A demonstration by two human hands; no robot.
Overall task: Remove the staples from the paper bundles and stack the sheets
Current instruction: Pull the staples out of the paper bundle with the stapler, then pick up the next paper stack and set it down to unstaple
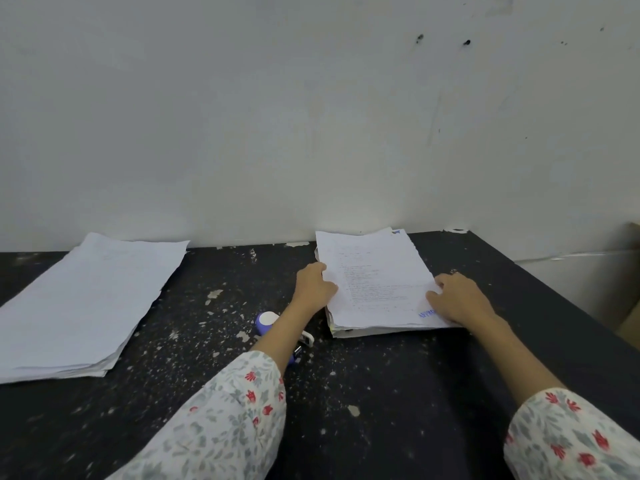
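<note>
Both my hands grip the bundle's (375,282) edges, left hand (315,285), right hand (457,297); speckled black table (381,393) beneath, white wall (311,116) beyond.

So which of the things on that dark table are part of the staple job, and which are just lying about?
Part of the job:
- printed paper pile, held at its edges by the left hand and right hand
- blank-side sheet stack
- purple-and-white staple tool

Just lying about:
- cardboard box
</note>
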